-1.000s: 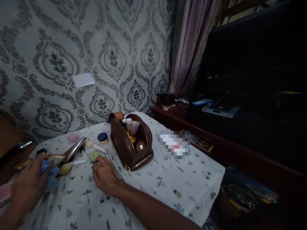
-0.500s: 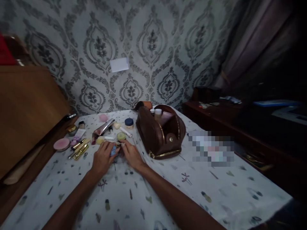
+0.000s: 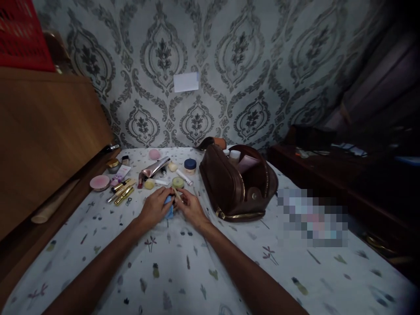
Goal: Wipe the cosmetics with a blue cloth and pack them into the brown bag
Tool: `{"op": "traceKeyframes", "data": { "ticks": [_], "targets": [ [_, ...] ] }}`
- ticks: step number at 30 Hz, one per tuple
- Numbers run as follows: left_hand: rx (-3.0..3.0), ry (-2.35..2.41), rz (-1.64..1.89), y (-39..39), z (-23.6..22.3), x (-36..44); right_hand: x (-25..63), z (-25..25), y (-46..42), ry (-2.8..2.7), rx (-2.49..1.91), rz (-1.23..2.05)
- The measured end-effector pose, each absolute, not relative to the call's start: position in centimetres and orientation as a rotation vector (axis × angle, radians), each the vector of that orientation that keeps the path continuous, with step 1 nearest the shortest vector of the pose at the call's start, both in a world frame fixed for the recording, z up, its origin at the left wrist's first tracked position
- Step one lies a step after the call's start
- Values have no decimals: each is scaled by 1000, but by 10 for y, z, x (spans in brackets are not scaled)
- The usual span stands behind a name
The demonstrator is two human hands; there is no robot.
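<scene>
My left hand (image 3: 152, 208) is closed around a crumpled blue cloth (image 3: 169, 209), which pokes out beneath its fingers. Close beside it, my right hand (image 3: 194, 213) has its fingers bent inward in a pinch; the small thing between the two hands is mostly hidden by fingers. Just beyond the fingertips sits a small green-lidded jar (image 3: 178, 182). A white tube (image 3: 184, 177) and a dark-blue-lidded jar (image 3: 190, 166) lie a little farther off. To the right of my hands stands a brown makeup bag (image 3: 219, 181), unzipped, with bottles and a pink item inside.
Left of my hands lie gold lipstick tubes (image 3: 124, 196), a pink round compact (image 3: 100, 183), a silvery tube (image 3: 155, 167) and a pink sponge (image 3: 154, 154). A wooden cabinet (image 3: 49, 144) borders the left side. A pixelated patch (image 3: 313, 218) covers something on the right.
The view has swung left, so things appear farther right. Both hands stay together over the cloth; the blue cloth now hangs lower between them and the fingers have shifted slightly.
</scene>
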State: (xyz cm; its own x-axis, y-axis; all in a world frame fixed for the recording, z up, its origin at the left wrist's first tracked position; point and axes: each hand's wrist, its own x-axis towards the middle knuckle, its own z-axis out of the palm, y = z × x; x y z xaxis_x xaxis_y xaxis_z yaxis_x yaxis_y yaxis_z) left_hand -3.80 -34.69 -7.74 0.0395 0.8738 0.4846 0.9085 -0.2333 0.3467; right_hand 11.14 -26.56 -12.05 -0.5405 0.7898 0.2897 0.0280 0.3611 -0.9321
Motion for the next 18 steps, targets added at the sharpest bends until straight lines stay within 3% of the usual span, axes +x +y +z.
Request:
{"op": "traceKeyframes", "data": {
  "ticks": [10, 18],
  "targets": [
    [-1962, -2086, -902, -317, -78, -67, 110, -124, -259, -1483, -635, 1629],
    [-1772, -2238, -693, -328, -70, -104, 112, -123, -259, -1501, -598, 1613]
  ]
}}
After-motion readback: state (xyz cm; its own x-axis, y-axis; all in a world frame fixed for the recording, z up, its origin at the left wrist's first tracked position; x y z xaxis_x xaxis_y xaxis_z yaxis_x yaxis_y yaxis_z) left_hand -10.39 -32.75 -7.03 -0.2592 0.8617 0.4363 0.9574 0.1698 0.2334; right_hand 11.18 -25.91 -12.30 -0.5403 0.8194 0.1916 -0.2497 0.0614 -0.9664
